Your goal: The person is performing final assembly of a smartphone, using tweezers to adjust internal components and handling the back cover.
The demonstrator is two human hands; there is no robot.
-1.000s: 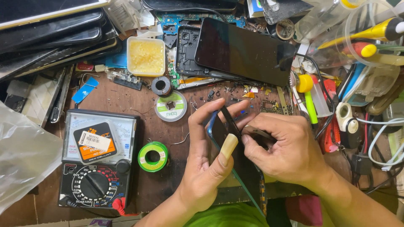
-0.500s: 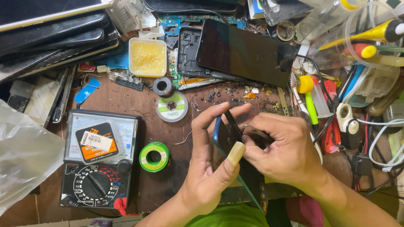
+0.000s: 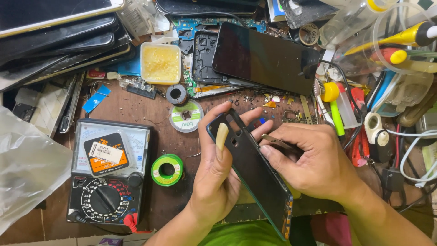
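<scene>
The left hand gripped the black phone frame from underneath, thumb across its top end, fingers curled up behind it. The frame sat tilted over the bench edge, just right of the green solder spool. The right hand was closed in a pinch on thin metal tweezers, tips touching the frame's right edge. The multimeter lay left of the spool w/ a pale spool above it. The yellow flux tub and a dark phone screen lay further up, well apart from the spool.
</scene>
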